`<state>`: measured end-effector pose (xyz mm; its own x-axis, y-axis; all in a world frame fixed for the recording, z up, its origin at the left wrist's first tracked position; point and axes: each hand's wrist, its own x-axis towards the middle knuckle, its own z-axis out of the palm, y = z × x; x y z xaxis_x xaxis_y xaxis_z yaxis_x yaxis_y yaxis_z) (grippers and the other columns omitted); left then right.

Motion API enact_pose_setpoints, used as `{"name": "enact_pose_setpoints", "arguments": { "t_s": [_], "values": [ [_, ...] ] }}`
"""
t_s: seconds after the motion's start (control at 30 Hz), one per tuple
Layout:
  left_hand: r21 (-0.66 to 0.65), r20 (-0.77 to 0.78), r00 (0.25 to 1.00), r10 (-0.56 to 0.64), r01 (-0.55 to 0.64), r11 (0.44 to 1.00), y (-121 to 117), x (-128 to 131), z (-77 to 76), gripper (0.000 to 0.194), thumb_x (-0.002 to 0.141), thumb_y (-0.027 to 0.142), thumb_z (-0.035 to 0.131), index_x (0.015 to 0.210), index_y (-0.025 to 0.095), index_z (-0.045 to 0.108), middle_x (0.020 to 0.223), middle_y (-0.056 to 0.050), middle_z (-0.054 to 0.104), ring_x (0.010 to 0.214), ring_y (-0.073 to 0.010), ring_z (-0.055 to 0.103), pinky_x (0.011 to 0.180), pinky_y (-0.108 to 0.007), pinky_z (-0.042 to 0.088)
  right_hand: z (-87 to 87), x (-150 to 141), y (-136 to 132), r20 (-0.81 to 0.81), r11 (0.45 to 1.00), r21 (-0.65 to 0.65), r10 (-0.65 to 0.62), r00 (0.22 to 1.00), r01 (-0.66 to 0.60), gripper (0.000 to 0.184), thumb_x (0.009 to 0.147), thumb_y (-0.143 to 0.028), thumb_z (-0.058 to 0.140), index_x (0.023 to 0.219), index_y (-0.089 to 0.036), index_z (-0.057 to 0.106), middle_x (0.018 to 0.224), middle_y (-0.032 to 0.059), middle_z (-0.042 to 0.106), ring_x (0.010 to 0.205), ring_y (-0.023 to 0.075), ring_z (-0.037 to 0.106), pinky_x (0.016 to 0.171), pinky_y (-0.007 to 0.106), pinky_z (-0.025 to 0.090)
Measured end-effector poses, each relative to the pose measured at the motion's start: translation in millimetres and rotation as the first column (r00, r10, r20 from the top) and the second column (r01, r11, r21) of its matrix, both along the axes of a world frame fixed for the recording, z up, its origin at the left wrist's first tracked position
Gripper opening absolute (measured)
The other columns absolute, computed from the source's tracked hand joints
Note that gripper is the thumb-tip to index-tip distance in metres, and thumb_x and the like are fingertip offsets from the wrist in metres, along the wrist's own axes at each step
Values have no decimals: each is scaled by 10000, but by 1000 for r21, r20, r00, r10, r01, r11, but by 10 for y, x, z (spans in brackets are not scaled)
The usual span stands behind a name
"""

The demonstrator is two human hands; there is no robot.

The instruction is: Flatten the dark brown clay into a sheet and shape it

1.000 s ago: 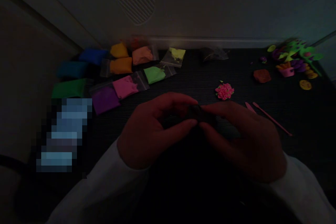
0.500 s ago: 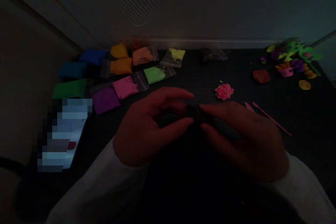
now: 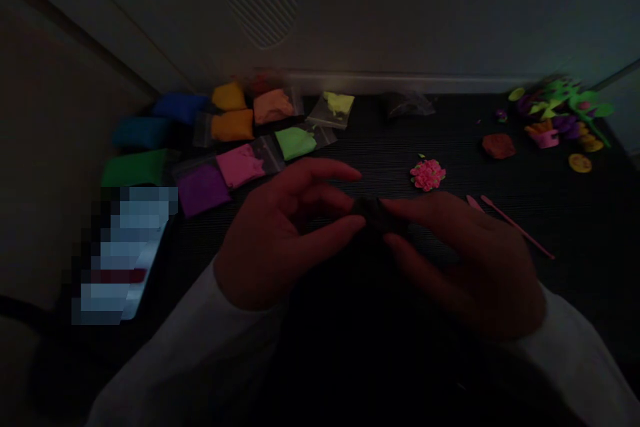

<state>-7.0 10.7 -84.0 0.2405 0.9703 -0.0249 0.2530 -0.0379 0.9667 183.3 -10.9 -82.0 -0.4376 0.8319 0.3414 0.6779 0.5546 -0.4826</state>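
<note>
Between my two hands is a small lump of dark clay [image 3: 373, 215], hard to make out against the black table. The thumb and fingers of my left hand [image 3: 287, 237] pinch its left side, with the index finger lifted off above. On its right side, the thumb and index finger of my right hand [image 3: 470, 263] grip it. Just beyond lies a pink clay flower cluster [image 3: 428, 175] with green bits. To the right of it rests a reddish-brown clay lump [image 3: 498, 145]. Two pink modelling tools, one a thin stick [image 3: 517, 227], lie partly behind my right hand.
Bags of coloured clay line the left and back, among them a purple bag [image 3: 203, 190], a pink bag [image 3: 240, 165] and a light green bag [image 3: 296, 142]. A lit phone [image 3: 143, 280] stands at left. Finished clay pieces [image 3: 555, 113] crowd the back right corner, before a pale panel [image 3: 425, 27].
My left hand has shifted slightly up, its index finger moving a little left. My right hand barely moves. The dark clay stays held between both hands.
</note>
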Motion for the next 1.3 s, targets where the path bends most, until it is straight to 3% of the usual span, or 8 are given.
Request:
{"name": "enact_pose_setpoints", "arguments": {
  "t_s": [0.23, 0.37, 0.63, 0.8, 1.1, 1.3],
  "values": [
    [-9, -20, 998, 53, -53, 999, 17, 43, -31, 315, 661, 263, 680, 955, 219, 575, 782, 29, 656, 689, -88, 619, 618, -156, 492, 4, 0, 9, 19, 999, 12, -38, 999, 38, 270, 784, -257, 532, 1036, -168, 567, 930, 47, 657, 802, 153, 609, 721, 273, 485],
    [-70, -85, 989, -117, 111, 991, 22, 17, -20, 129, 733, 293, 606, 838, 229, 642, 765, 51, 662, 665, -74, 604, 619, -155, 472, 25, 3, 9, -8, 998, 1, -67, 998, 67, 269, 776, -246, 545, 1033, -174, 573, 927, 45, 659, 800, 160, 610, 734, 282, 486],
    [-21, -210, 963, -169, 169, 985, 22, 11, 14, 139, 744, 301, 581, 819, 229, 672, 700, 60, 652, 586, -70, 560, 607, -166, 442, 35, -1, 20, -220, 957, -283, -132, 967, 66, 206, 776, -255, 557, 975, -217, 590, 862, 0, 647, 751, 131, 600, 655, 238, 483],
    [-41, -230, 957, -175, 170, 985, 8, 21, 11, 143, 740, 309, 583, 829, 244, 675, 717, 62, 656, 600, -75, 562, 638, -173, 442, 51, -2, 23, -279, 927, -368, -178, 944, 66, 137, 780, -248, 560, 908, -234, 605, 825, -22, 645, 718, 114, 600, 626, 213, 477],
    [-111, -185, 964, -189, 170, 979, -13, 21, 55, 188, 778, 327, 518, 799, 232, 679, 630, 61, 634, 547, -67, 541, 548, -150, 429, 77, 7, 13, -266, 918, -392, -184, 946, 68, 133, 775, -245, 563, 899, -227, 606, 795, -19, 641, 691, 112, 597, 612, 208, 478],
    [-37, -222, 966, -129, 124, 992, -14, 54, 45, 190, 782, 311, 512, 776, 219, 678, 649, 57, 633, 605, -84, 565, 587, -161, 439, 50, -5, 15, -234, 939, -334, -165, 958, 80, 193, 755, -285, 587, 938, -224, 601, 812, -13, 638, 712, 120, 594, 619, 220, 477]
  ]
}}
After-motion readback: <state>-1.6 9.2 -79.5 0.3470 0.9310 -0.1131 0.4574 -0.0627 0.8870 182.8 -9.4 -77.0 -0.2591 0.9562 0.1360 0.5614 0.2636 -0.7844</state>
